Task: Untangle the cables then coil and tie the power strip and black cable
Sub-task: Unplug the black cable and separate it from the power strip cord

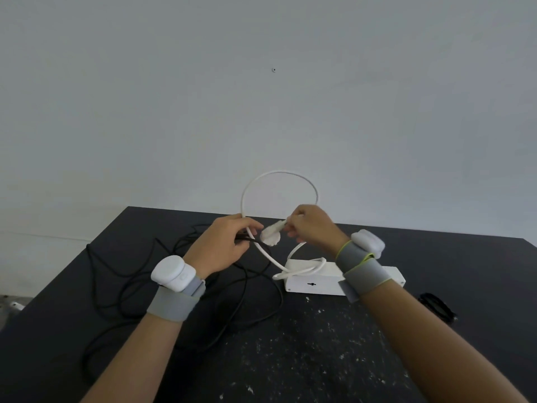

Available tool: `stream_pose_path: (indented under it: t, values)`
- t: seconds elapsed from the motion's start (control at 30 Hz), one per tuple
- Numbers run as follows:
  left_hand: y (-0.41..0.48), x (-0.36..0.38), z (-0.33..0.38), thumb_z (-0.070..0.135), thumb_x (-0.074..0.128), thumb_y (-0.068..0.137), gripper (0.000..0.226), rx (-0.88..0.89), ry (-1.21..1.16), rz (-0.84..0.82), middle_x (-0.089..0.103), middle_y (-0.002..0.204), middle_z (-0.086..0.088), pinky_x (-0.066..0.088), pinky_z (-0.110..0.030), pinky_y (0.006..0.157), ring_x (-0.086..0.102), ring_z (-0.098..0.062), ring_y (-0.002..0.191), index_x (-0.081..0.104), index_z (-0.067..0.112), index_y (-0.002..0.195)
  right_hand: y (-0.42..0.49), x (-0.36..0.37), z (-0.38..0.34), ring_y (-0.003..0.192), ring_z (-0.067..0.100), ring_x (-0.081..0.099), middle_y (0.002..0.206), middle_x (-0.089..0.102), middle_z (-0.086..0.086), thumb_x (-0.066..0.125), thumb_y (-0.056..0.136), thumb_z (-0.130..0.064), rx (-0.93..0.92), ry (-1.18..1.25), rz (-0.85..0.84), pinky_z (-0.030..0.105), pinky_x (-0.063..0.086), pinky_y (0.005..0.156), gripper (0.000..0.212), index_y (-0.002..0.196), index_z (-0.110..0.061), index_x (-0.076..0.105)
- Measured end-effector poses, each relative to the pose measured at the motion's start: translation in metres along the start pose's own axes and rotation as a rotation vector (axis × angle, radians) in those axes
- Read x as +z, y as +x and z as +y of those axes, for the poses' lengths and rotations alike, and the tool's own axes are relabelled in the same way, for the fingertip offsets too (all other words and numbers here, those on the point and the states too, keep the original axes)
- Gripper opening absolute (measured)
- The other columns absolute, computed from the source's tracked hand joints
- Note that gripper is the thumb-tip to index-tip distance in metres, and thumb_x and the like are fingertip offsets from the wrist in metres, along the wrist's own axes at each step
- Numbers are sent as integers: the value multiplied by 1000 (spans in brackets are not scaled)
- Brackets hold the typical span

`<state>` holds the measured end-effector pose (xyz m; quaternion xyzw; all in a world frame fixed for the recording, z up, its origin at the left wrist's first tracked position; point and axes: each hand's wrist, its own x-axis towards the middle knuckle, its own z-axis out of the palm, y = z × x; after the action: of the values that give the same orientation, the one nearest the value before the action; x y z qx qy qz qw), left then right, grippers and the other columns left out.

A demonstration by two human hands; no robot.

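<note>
Your right wristband (363, 270) covers the middle of the power strip (313, 282). The white plug (270, 235), pinched in your right hand (311, 225), is motion-blurred. Your left hand (223, 245) hides the black cable (247, 286) end it grips. The small black thing (436, 306) at the desk (290, 359) right side is too blurred to identify.

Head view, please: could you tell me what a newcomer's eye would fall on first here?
The white cable stands in a big upright loop above both hands at mid-frame. Below it the right hand pinches the white plug, while the left hand grips an end of the black cable, which sprawls in tangles over the left of the dark table. The white power strip lies partly behind the right wrist.
</note>
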<state>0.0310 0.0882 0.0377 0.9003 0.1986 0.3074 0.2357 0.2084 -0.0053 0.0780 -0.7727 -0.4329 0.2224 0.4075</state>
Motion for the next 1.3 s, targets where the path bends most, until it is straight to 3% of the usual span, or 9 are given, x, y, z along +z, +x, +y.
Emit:
stream_pose_path:
  t: [0.3, 0.47, 0.57, 0.7, 0.77, 0.83, 0.97, 1.17, 1.3]
  values:
    - [1, 1, 5, -7, 57, 79, 42, -55, -132, 16, 64, 106, 0, 48, -22, 91, 61, -10, 100, 69, 22, 107, -7, 35, 6, 60, 30, 66, 62, 63, 12, 36, 87, -5, 276, 468, -387, 33, 54, 60, 19, 73, -5, 49]
    - [0, -4, 5, -11, 53, 83, 52, -52, -166, -37, 60, 109, 0, 48, -25, 95, 59, -11, 103, 65, 28, 116, -8, 38, 12, 49, 24, 62, 58, 54, 8, 29, 86, -8, 384, 621, -531, 36, 55, 59, 25, 66, -10, 42]
    - [0, -2, 3, -2, 60, 84, 59, -28, -52, -57, 54, 112, 2, 48, -34, 94, 56, -13, 100, 50, 31, 132, -9, 38, 13, 54, 23, 56, 69, 54, 11, 27, 85, -14, 412, 611, -622, 33, 47, 63, 24, 73, -8, 46]
    - [-2, 2, 2, 25, 74, 72, 98, 3, 175, -88, 31, 106, -2, 48, -38, 84, 48, -20, 84, 12, 33, 148, -7, 34, 14, 45, 14, 53, 74, 52, 8, 25, 91, -11, 451, 733, -606, 30, 49, 59, 26, 86, -8, 51]
    - [-3, 2, 5, 34, 75, 67, 96, 54, 236, -32, 24, 102, 1, 44, -35, 88, 40, -18, 86, 18, 37, 144, -7, 32, 14, 44, 13, 53, 68, 57, 6, 27, 95, -10, 459, 758, -583, 34, 49, 62, 28, 86, -7, 53]
    - [-3, 0, 10, 38, 78, 65, 77, 140, 218, 12, 25, 104, 2, 41, -32, 91, 37, -16, 93, 41, 39, 132, -8, 31, 14, 43, 11, 52, 64, 60, 6, 29, 97, -9, 460, 773, -579, 35, 47, 67, 28, 86, -5, 54]
    - [-2, -1, 19, 31, 83, 68, 33, 235, 79, -16, 46, 109, 5, 39, -32, 93, 42, -15, 95, 72, 32, 99, -12, 27, 13, 46, 11, 50, 74, 56, 8, 29, 97, -14, 442, 718, -618, 32, 45, 66, 28, 89, -5, 54]
    - [1, -13, 36, 39, 79, 68, 34, 177, -204, -2, 61, 104, 13, 41, -29, 90, 52, -12, 101, 68, 26, 97, -23, 11, 13, 69, 21, 64, 77, 71, 11, 20, 98, -56, 228, 376, -658, 30, 47, 66, 56, 95, -13, 56]
    - [5, -28, 50, 25, 72, 77, 29, 119, -600, 35, 73, 92, 3, 52, -27, 82, 69, -16, 91, 62, 7, 97, -38, 1, 21, 71, 25, 68, 79, 75, 12, 27, 97, -57, -56, 95, -382, 32, 48, 68, 58, 99, -12, 64]
